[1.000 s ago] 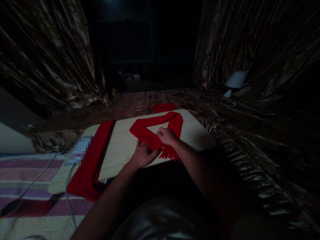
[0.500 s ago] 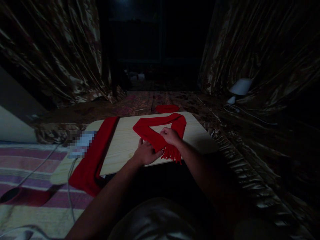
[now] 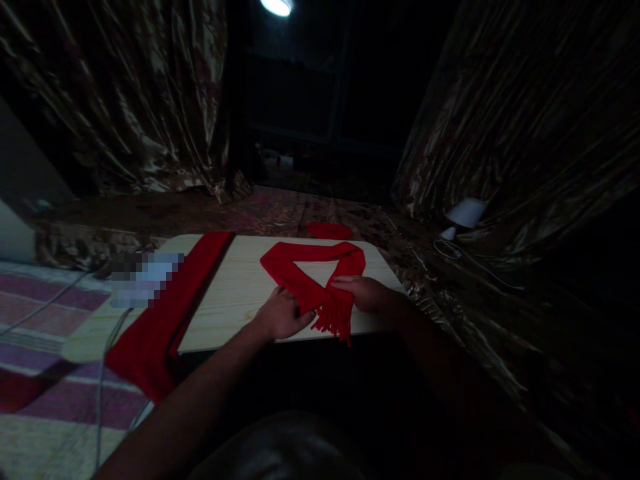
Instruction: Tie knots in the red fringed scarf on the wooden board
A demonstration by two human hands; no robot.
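A red fringed scarf [image 3: 307, 267] lies folded into a triangle on a pale wooden board [image 3: 240, 287]. Its two ends cross at the near edge, with the fringe [image 3: 333, 319] hanging over it. My left hand [image 3: 281, 315] rests on the left strand with its fingers curled against the cloth. On the right strand beside the crossing, my right hand [image 3: 365, 292] lies with its fingers stretched flat and pointing left. A second red scarf [image 3: 167, 307] is spread along the board's left side and drapes over the near edge.
A small red cloth piece [image 3: 329, 230] lies just beyond the board. A blurred white object [image 3: 145, 279] with a cable sits at the left. A white lamp [image 3: 463, 215] and cord stand at the right. Shiny patterned curtains surround the dark space; a striped rug [image 3: 45, 320] lies at the left.
My right hand has moved off the top of the crossing to the right strand and flattened. The view has tilted up and shifted. My left hand stays on the left strand.
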